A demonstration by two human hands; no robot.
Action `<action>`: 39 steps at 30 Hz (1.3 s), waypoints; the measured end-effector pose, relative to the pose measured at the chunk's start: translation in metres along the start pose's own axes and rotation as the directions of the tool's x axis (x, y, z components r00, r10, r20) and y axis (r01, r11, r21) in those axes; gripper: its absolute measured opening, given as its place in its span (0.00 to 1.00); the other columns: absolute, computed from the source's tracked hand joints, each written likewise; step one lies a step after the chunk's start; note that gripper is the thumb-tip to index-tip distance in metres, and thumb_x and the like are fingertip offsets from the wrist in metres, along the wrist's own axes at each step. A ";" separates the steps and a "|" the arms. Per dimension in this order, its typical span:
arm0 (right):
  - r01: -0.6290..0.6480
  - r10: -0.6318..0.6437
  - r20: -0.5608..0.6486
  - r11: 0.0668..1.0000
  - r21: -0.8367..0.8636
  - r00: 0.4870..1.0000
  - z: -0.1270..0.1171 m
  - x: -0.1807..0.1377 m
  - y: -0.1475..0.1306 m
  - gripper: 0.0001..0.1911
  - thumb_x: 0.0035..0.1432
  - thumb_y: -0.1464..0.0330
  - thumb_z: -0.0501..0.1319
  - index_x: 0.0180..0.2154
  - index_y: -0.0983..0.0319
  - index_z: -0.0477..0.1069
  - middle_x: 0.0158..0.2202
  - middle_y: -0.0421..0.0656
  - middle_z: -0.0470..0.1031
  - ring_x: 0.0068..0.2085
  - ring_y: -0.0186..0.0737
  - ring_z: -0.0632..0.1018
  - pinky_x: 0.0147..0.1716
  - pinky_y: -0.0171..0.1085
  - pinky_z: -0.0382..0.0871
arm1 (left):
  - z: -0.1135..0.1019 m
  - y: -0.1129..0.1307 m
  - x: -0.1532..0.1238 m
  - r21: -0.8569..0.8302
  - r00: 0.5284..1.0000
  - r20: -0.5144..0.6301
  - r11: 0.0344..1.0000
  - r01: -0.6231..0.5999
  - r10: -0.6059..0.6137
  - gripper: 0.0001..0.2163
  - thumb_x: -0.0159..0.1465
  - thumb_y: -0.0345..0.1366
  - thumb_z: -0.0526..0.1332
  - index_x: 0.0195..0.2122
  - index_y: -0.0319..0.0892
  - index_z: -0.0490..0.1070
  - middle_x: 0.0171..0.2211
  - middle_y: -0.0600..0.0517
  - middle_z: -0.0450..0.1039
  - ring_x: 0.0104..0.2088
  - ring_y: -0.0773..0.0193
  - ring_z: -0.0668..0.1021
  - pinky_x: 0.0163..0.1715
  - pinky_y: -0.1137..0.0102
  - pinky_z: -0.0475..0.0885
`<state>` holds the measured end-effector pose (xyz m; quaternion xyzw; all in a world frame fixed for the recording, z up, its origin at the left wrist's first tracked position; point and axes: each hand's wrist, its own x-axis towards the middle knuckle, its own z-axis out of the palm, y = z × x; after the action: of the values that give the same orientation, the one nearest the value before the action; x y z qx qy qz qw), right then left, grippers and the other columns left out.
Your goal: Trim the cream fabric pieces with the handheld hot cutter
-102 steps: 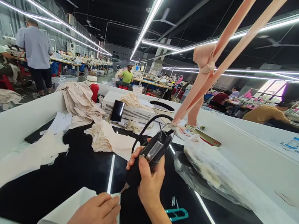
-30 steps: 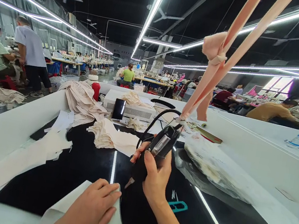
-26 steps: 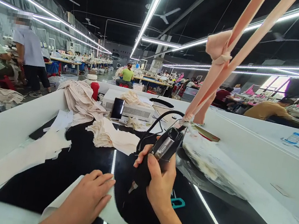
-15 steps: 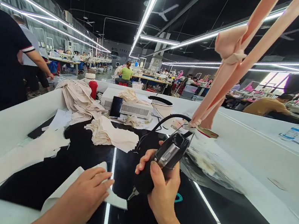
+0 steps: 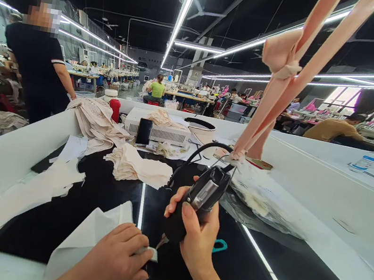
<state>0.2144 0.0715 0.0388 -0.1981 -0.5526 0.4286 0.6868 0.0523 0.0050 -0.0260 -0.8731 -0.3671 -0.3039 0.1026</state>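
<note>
My right hand point(image 5: 196, 237) is wrapped round a black hand-held cutting tool point(image 5: 194, 201) that hangs from a pink fabric strap point(image 5: 284, 75); its metal tip points down at the corner of a white fabric piece point(image 5: 92, 234). My left hand point(image 5: 116, 264) presses on that piece at the near edge of the black table top point(image 5: 97, 201), with the fingers curled over the corner close to the tip.
A stack of cream fabric pieces point(image 5: 137, 167), a white box unit point(image 5: 158, 131) with a phone point(image 5: 144, 131) leaning on it, a clear plastic bag point(image 5: 262, 205) and teal snips point(image 5: 219, 246) lie on the table. A person in black point(image 5: 39, 58) stands at left.
The white piece has been turned and drawn nearer, and my left hand went from flat on it to curled over its corner. A person in black walked in at left.
</note>
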 end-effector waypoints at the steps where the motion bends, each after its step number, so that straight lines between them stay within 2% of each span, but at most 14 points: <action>1: 0.002 -0.002 0.001 1.000 0.000 1.000 0.000 0.000 0.000 0.11 0.63 0.61 0.68 0.42 0.55 0.68 0.33 0.35 0.73 0.26 0.33 0.75 0.24 0.35 0.75 | 0.000 -0.001 0.000 0.005 1.000 0.016 1.000 0.009 -0.009 0.18 0.60 0.36 0.75 0.47 0.42 0.72 0.42 0.52 0.77 0.40 0.57 0.79 0.46 0.62 0.77; 5: 0.003 -0.003 0.012 1.000 0.005 1.000 0.000 0.000 0.001 0.11 0.63 0.61 0.67 0.43 0.54 0.68 0.34 0.35 0.73 0.26 0.33 0.75 0.24 0.35 0.75 | 0.000 -0.002 -0.003 0.022 0.999 0.027 1.000 0.022 -0.022 0.20 0.59 0.37 0.76 0.48 0.42 0.72 0.41 0.53 0.77 0.40 0.57 0.78 0.44 0.62 0.77; 16: -0.007 0.007 0.000 1.000 0.017 1.000 0.001 0.005 -0.001 0.10 0.63 0.62 0.67 0.41 0.54 0.67 0.33 0.35 0.73 0.26 0.33 0.75 0.24 0.35 0.75 | -0.003 -0.002 -0.004 0.020 0.998 0.059 0.999 0.031 -0.032 0.11 0.69 0.39 0.67 0.49 0.42 0.72 0.42 0.51 0.76 0.41 0.58 0.78 0.46 0.64 0.75; 23: 0.001 -0.001 0.010 1.000 0.010 1.000 0.001 0.002 0.002 0.10 0.63 0.61 0.68 0.42 0.54 0.68 0.34 0.35 0.74 0.26 0.33 0.75 0.24 0.35 0.75 | -0.002 -0.003 -0.004 -0.002 0.998 0.061 0.999 0.035 -0.035 0.11 0.70 0.38 0.67 0.50 0.42 0.72 0.42 0.51 0.77 0.41 0.58 0.78 0.46 0.64 0.74; 28: -0.027 0.026 -0.022 0.999 -0.029 0.999 -0.002 0.003 0.003 0.11 0.62 0.60 0.68 0.41 0.55 0.70 0.33 0.36 0.74 0.26 0.34 0.75 0.24 0.35 0.75 | 0.010 -0.008 -0.004 0.005 1.000 0.026 1.000 0.009 -0.009 0.11 0.68 0.39 0.68 0.47 0.42 0.71 0.39 0.53 0.76 0.39 0.61 0.77 0.42 0.67 0.74; 34: -0.008 0.008 -0.016 1.000 -0.016 1.000 -0.004 0.007 0.004 0.14 0.62 0.61 0.68 0.47 0.53 0.70 0.33 0.38 0.75 0.25 0.36 0.76 0.22 0.36 0.75 | 0.026 -0.019 -0.003 0.075 0.997 0.071 0.996 -0.041 0.036 0.11 0.68 0.43 0.68 0.43 0.42 0.71 0.38 0.53 0.76 0.37 0.63 0.77 0.41 0.68 0.73; 39: -0.011 0.011 -0.019 1.000 -0.029 1.000 -0.003 0.006 0.004 0.11 0.62 0.61 0.68 0.43 0.54 0.69 0.32 0.37 0.75 0.25 0.35 0.75 0.23 0.36 0.75 | 0.014 -0.012 -0.003 0.031 0.999 0.037 0.999 0.017 -0.018 0.09 0.69 0.40 0.67 0.44 0.42 0.73 0.39 0.52 0.76 0.39 0.61 0.77 0.43 0.67 0.74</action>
<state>0.2160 0.0788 0.0382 -0.2151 -0.5511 0.4226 0.6866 0.0489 0.0176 -0.0395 -0.8738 -0.3810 -0.2827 0.1063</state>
